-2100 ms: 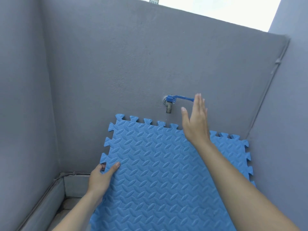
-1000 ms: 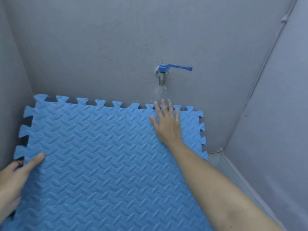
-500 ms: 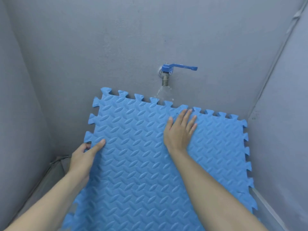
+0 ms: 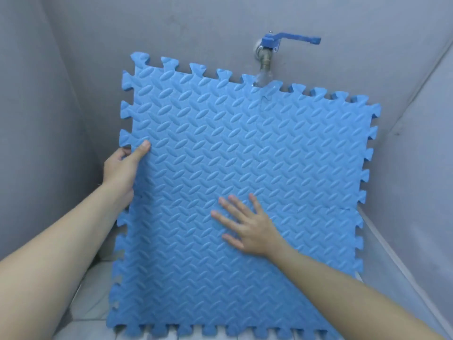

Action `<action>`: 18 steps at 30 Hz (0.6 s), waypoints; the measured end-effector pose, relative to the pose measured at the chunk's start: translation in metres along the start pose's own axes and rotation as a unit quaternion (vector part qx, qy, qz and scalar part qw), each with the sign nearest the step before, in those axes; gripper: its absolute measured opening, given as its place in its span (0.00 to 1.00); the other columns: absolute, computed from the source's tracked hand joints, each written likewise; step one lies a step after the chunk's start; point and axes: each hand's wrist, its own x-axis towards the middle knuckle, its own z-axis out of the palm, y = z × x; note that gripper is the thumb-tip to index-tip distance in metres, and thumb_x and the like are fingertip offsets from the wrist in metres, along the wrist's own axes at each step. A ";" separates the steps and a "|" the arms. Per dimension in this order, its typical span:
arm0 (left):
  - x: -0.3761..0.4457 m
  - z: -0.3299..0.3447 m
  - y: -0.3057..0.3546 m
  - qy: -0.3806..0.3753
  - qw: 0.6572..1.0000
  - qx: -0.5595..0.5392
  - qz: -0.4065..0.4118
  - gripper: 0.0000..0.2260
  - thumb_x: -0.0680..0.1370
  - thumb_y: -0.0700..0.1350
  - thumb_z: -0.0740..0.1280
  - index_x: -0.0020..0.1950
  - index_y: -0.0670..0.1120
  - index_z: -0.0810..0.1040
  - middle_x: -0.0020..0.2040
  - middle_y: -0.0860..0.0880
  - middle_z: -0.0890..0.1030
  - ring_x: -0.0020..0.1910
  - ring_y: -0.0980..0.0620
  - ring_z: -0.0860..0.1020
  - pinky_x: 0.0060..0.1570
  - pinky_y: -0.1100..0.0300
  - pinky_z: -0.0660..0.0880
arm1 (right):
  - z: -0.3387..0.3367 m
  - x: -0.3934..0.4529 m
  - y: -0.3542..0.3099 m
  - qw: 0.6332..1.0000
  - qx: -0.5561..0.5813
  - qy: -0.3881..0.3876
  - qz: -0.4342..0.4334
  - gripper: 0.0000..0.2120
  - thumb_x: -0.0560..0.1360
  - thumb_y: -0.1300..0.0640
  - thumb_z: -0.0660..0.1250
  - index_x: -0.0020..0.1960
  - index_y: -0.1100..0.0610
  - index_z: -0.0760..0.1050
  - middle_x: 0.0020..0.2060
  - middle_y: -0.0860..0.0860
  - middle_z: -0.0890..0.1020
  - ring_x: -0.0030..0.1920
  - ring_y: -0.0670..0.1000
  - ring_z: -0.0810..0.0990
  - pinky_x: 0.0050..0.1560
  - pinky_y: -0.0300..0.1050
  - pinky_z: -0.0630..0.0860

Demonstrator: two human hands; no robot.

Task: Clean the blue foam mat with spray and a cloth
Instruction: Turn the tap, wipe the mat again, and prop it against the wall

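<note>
Gripping embossed foam mat (image 4: 245, 148) edge, left hand (image 4: 121, 171); right hand (image 4: 248, 227) flat, fingers spread; tap (image 4: 266, 55) dripping.

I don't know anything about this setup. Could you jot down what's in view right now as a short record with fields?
Place: corner of grey plastered walls
Main item: blue foam mat with jigsaw edges, held up and tilted
Left hand: grips the mat's left edge, thumb on its face
Right hand: flat on the mat's face, fingers spread
Water source: metal wall tap with blue lever, water running onto the mat's top edge
Spray, cloth: not in view
</note>
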 end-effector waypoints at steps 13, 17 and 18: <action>-0.013 0.005 0.004 -0.051 0.997 0.056 0.012 0.22 0.66 0.47 0.80 0.56 0.47 0.77 0.49 0.55 0.83 0.45 0.57 0.83 0.43 0.60 0.80 | 0.009 -0.043 -0.098 0.942 0.072 -0.136 -0.299 0.25 0.80 0.42 0.56 0.76 0.46 0.63 0.78 0.51 0.60 0.77 0.54 0.57 0.75 0.65 0.39; -0.013 0.007 0.001 -0.044 0.997 0.056 0.012 0.21 0.66 0.46 0.79 0.55 0.48 0.77 0.50 0.54 0.82 0.49 0.54 0.82 0.48 0.57 0.80 | -0.014 0.076 -0.007 0.999 0.041 -0.009 -0.003 0.25 0.80 0.41 0.58 0.76 0.44 0.64 0.76 0.51 0.64 0.76 0.54 0.61 0.71 0.70 0.56; -0.014 0.006 0.002 -0.043 0.997 0.059 0.011 0.21 0.66 0.47 0.79 0.55 0.48 0.77 0.51 0.54 0.82 0.49 0.54 0.82 0.48 0.57 0.80 | -0.020 0.083 0.019 0.998 0.023 0.007 0.063 0.26 0.80 0.41 0.58 0.76 0.44 0.63 0.76 0.51 0.64 0.76 0.55 0.61 0.71 0.70 0.56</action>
